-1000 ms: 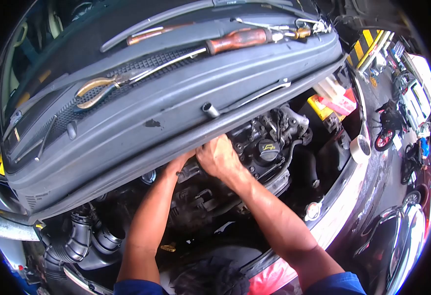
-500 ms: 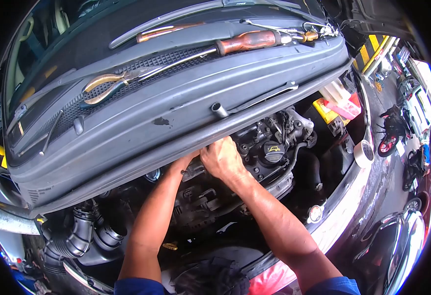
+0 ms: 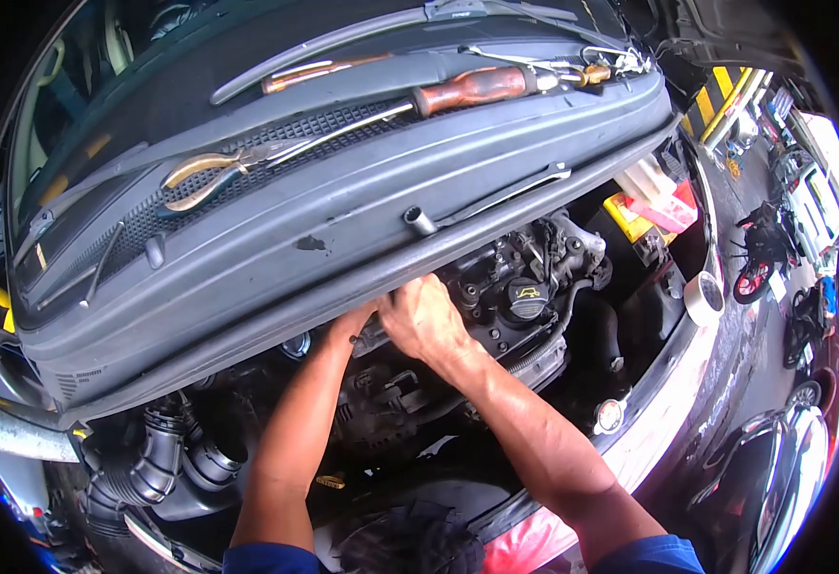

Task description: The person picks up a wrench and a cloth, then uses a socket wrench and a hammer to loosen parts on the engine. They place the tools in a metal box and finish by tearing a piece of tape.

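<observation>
My right hand [image 3: 422, 316] is in the engine bay, just under the front edge of the black cowl panel [image 3: 276, 268]. Its fingers curl inward and their tips are hidden, so what they grip cannot be made out. Close against it on the left is my left hand [image 3: 362, 318], mostly covered by the cowl edge and the right hand; its fingers do not show. Right of both hands sits the engine with its black oil filler cap [image 3: 528, 298]. A metal socket [image 3: 419, 221] rests on the cowl above them.
On the cowl lie pliers [image 3: 204, 177], a large screwdriver [image 3: 467, 93] and several other tools. A ribbed intake hose [image 3: 156, 464] is at lower left. The yellow-topped battery [image 3: 635, 215] and a tape roll [image 3: 704, 298] are at right. Motorcycles stand beyond the car.
The right hand has shifted slightly left and down in view, still close to the left hand under the cowl edge. The whole view has moved a little. The tools stay put.
</observation>
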